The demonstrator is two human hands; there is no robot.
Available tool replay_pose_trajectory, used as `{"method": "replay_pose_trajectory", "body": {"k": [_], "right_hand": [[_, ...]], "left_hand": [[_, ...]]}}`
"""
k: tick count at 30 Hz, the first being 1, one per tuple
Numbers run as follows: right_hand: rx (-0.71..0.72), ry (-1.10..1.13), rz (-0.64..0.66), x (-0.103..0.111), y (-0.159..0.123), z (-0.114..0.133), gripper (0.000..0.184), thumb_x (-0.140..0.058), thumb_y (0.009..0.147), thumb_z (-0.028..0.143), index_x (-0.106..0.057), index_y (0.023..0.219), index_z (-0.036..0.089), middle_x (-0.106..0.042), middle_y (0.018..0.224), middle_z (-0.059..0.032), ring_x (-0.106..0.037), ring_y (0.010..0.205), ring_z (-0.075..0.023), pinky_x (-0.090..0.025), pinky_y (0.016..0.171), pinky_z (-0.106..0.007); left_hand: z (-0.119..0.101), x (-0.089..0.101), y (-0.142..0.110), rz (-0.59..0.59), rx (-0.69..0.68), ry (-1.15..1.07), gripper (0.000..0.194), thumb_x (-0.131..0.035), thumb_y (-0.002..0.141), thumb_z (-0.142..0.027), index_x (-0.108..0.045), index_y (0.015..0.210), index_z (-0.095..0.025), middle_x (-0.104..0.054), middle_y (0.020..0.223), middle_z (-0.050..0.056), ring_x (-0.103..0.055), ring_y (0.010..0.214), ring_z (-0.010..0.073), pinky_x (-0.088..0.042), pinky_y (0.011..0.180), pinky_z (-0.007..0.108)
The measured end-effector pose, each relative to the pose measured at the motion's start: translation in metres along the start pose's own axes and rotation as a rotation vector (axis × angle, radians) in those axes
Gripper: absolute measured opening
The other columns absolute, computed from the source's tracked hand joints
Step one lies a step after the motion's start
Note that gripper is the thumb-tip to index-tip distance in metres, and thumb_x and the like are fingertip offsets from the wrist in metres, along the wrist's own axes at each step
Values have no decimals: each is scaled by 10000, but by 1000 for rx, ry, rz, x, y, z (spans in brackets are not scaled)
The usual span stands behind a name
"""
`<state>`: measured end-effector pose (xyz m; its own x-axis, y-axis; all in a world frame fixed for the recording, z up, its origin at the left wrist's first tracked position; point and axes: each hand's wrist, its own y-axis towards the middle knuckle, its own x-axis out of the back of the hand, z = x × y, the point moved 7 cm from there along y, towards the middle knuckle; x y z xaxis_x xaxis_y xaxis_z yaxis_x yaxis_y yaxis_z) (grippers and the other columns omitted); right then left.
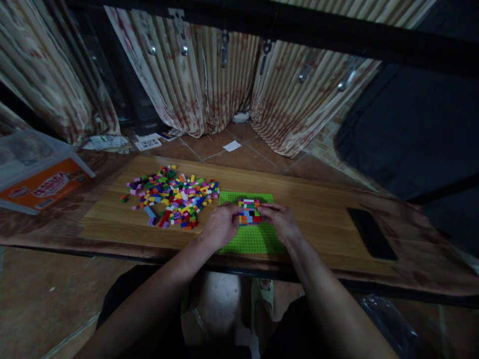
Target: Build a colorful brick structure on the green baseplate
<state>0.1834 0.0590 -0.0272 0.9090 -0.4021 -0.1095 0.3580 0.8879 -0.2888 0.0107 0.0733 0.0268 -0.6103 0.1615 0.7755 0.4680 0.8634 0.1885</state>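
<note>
Squarely between the two hands, a multicoloured brick block [249,212] sits over the green baseplate [258,242]; whether it is pressed onto the studs, I cannot tell. The left hand [223,225] grips its left edge and the right hand [281,220] pinches its right edge. Left of the baseplate, loose bricks [179,195] spread across the wooden board [318,212]. Farther out, a black slab [371,234] lies at right, a clear tub [37,162] at far left.
</note>
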Motion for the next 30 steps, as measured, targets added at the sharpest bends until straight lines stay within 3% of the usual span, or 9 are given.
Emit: {"method": "replay_pose_trajectory", "body": {"k": [7, 15, 26, 30], "right_hand": [[-39, -11, -41, 1, 0, -2, 254, -859, 463, 279, -686, 613, 169, -648, 542, 19, -569, 488, -96, -494, 520, -239], [-117, -31, -78, 0, 3, -7, 176, -815, 545, 240, -666, 609, 173, -604, 476, 31, -494, 393, -76, -459, 384, -198], [-203, -17, 57, -5, 11, -7, 150, -777, 614, 217, -720, 750, 194, -662, 576, 17, -514, 422, -70, -471, 403, -186], [-189, -44, 91, -4, 15, -7, 194, -800, 599, 232, -740, 780, 193, -665, 580, 6, -538, 453, -82, -469, 406, -186]], "left_hand": [[2, 1, 0, 32, 35, 9, 245, -529, 816, -160, -733, 943, -206, -698, 811, 24, -623, 706, 140, -515, 764, 277], [8, -1, 3, 60, 58, -21, 256, -541, 811, -167, -738, 963, -228, -722, 918, 24, -660, 793, 146, -523, 807, 272], [11, -3, 3, 2, 75, -106, 286, -544, 779, -128, -737, 961, -233, -732, 917, 13, -665, 763, 144, -542, 789, 291], [11, -4, 3, 32, 76, -130, 312, -535, 767, -104, -736, 968, -234, -731, 869, 3, -656, 734, 137, -539, 776, 282]]}}
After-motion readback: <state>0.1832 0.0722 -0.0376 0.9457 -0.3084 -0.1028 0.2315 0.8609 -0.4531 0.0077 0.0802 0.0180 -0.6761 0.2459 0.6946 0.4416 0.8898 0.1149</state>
